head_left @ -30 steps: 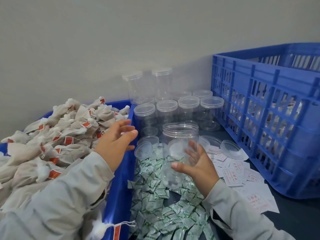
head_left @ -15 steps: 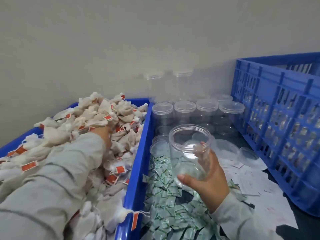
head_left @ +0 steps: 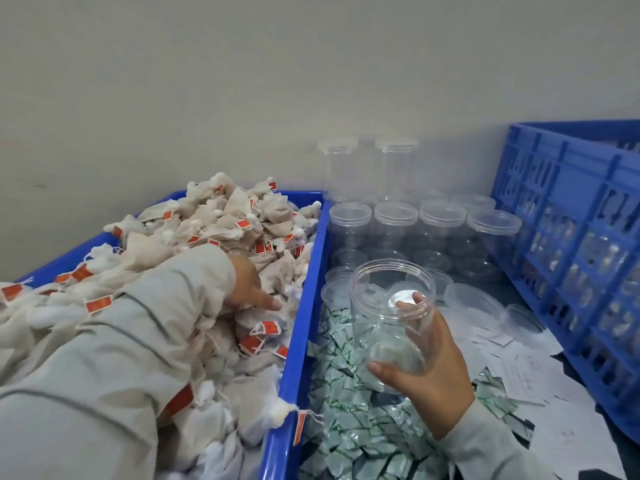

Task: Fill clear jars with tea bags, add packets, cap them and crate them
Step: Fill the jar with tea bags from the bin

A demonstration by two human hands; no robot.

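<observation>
- The right hand (head_left: 424,367) grips an uncapped, empty clear jar (head_left: 391,320), tilted above the green packets (head_left: 349,427).
- The left hand (head_left: 247,285) lies among tea bags (head_left: 221,220) heaped in the blue bin (head_left: 304,327); whether it grasps any, I cannot tell.
- Loose lids (head_left: 474,303) lie beside paper slips (head_left: 540,368).
- Capped empty jars (head_left: 441,220) stand behind, beside the blue crate (head_left: 568,237).

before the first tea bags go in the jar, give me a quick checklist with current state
1. Jar uncapped, mouth open: ok.
2. Jar empty inside: ok.
3. Right hand has a firm grip on the jar's lower body: ok.
4. Left hand in the tea bag pile: ok.
5. Left hand actually holding bags: cannot tell, fingers partly buried.
6. Jar mouth beside the blue bin for a short transfer: ok.
</observation>
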